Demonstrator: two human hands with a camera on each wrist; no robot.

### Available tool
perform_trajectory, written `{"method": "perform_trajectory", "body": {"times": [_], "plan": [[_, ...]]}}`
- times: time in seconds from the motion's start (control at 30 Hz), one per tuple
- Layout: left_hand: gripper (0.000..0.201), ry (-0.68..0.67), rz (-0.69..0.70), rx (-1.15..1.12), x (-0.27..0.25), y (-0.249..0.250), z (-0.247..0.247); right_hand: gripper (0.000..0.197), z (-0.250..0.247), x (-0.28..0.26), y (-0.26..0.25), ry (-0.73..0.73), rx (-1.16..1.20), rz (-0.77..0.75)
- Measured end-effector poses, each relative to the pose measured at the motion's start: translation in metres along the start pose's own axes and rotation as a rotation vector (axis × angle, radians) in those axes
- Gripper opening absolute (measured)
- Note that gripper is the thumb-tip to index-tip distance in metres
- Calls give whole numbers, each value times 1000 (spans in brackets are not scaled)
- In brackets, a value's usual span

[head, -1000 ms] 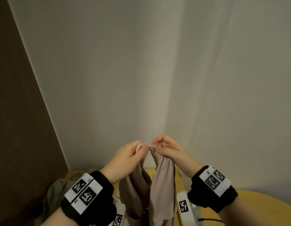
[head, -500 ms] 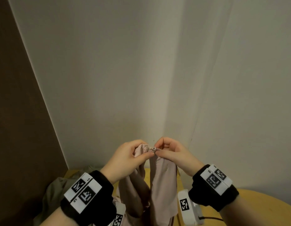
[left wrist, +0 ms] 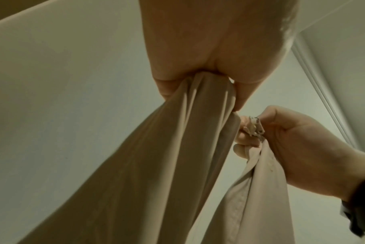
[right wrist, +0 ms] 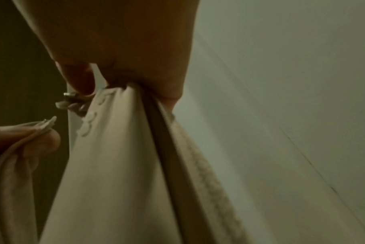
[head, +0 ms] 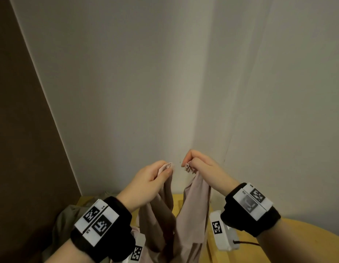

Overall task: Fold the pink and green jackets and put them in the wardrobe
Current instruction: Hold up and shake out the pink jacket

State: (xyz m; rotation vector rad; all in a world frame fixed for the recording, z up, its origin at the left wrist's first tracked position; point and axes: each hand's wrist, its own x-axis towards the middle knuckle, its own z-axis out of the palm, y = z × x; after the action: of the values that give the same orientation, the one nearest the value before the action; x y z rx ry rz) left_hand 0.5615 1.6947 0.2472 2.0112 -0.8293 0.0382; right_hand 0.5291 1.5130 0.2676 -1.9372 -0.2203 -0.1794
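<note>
The pink jacket [head: 195,211] hangs in the air between my hands, above a yellow table. My left hand [head: 161,173] pinches one top edge of it, bunched between thumb and fingers [left wrist: 198,85]. My right hand [head: 187,164] pinches the other top edge, where a metal zipper pull [left wrist: 255,127] sticks out by the fingers [right wrist: 73,97]. A small gap separates the two held edges. The green jacket [head: 64,224] lies crumpled on the table at the lower left, partly hidden by my left wrist.
A yellow wooden table [head: 297,243] runs along the bottom. White walls meet in a corner [head: 199,111] right behind my hands. A dark brown panel [head: 22,149] stands at the left. A white tagged device [head: 221,230] with a cable lies on the table under my right wrist.
My hands were together, holding the two top edges side by side. They have now drawn a little apart, and the two jacket edges have separated.
</note>
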Motion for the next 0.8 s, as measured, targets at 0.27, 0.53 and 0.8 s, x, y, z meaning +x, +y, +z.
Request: {"method": "perform_trajectory", "body": {"times": [0.27,0.53,0.8], "plan": [[28,-41,9,-35,-1,0,-3,13,3,3,-6,-80,-80,-15],[26,-47,13,-9,0,0,-5,18,6,12,-3,-73,31,-29],[27,-34,9,6,2,1,-5,17,4,14,-1,-67,72,-34]]}}
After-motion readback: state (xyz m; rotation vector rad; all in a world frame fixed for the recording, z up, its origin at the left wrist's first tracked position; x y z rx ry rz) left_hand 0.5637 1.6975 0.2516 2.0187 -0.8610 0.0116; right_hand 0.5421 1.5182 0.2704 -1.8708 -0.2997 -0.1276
